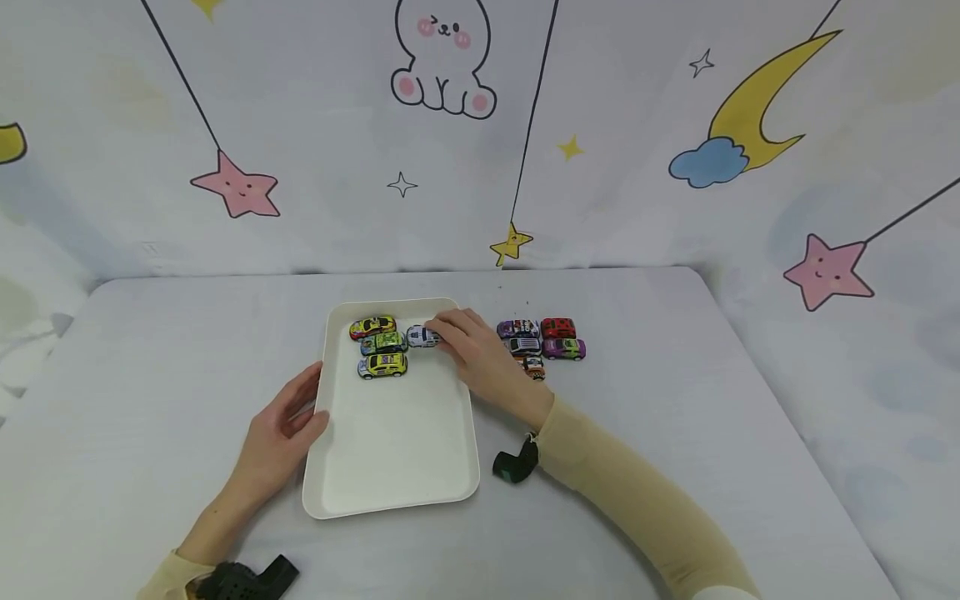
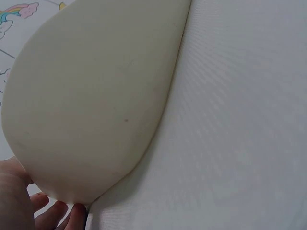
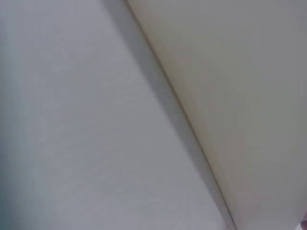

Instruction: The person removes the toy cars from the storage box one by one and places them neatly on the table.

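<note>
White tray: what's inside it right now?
Four toy cars sit at the far end of the white tray: a yellow car, a green car, a yellow-green car, and a white car that the right hand grips, partly hiding it.

**Off-tray cars and backdrop**

Cluster of toy cars (image 1: 540, 343) on grey table (image 1: 675, 433), right of centre: red (image 1: 558, 327), purple (image 1: 564, 348), others mixed. Printed backdrop (image 1: 315, 125) behind: pink star (image 1: 237, 187) far left, yellow moon (image 1: 757, 108) far right, white bunny (image 1: 444, 55) centre.

Cream tray (image 1: 390, 467) — yellow car (image 1: 372, 327), red car (image 1: 558, 327).
</note>
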A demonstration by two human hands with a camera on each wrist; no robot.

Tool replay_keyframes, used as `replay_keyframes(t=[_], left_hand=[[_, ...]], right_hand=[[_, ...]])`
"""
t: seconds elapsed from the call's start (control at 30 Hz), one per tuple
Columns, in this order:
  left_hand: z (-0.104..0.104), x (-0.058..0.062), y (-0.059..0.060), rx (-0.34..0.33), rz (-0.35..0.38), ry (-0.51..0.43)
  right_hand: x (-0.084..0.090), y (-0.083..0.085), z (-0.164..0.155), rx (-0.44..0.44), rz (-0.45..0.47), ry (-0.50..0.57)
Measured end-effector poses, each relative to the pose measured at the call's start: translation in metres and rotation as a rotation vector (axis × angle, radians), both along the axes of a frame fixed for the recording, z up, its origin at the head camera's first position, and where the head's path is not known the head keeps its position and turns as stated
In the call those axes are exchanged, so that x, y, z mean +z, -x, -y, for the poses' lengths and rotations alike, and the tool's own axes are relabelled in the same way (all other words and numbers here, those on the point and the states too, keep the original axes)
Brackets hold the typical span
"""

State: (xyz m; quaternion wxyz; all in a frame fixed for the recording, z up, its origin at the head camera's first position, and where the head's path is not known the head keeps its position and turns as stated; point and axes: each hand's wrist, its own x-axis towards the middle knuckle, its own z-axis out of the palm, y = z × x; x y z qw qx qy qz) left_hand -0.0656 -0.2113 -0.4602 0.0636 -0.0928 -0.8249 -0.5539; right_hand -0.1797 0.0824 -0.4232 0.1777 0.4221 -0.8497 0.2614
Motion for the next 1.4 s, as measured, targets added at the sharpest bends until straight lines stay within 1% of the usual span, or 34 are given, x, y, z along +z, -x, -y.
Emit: replay_keyframes(t=[0.17, 0.37, 0.53, 0.7, 0.8, 1.0, 1.2, 1.4], left_hand=[[-0.001, 0.0, 0.0, 0.0, 0.0, -0.002], [-0.001, 0.0, 0.0, 0.001, 0.0, 0.006], [0.0, 0.0, -0.001, 0.001, 0.0, 0.002], [0.0, 0.001, -0.002, 0.001, -0.003, 0.01], [0.0, 0.001, -0.002, 0.001, -0.009, 0.013], [-0.001, 0.0, -0.001, 0.0, -0.004, 0.012], [-0.001, -0.001, -0.001, -0.001, 0.002, 0.013], [0.0, 0.0, 0.0, -0.005, -0.008, 0.018]], right_hand=[[-0.001, -0.006, -0.011, -0.013, -0.032, 0.011], [0.001, -0.014, -0.028, -0.042, -0.018, -0.003], [0.003, -0.02, -0.039, -0.039, -0.016, -0.037], [0.001, -0.024, -0.049, -0.026, -0.013, -0.061], [0.0, -0.026, -0.053, -0.019, -0.013, -0.052], [0.001, -0.03, -0.063, -0.038, -0.002, -0.023], [-0.004, -0.031, -0.078, -0.052, -0.025, 0.001], [-0.008, -0.033, -0.097, -0.071, -0.01, 0.008]])
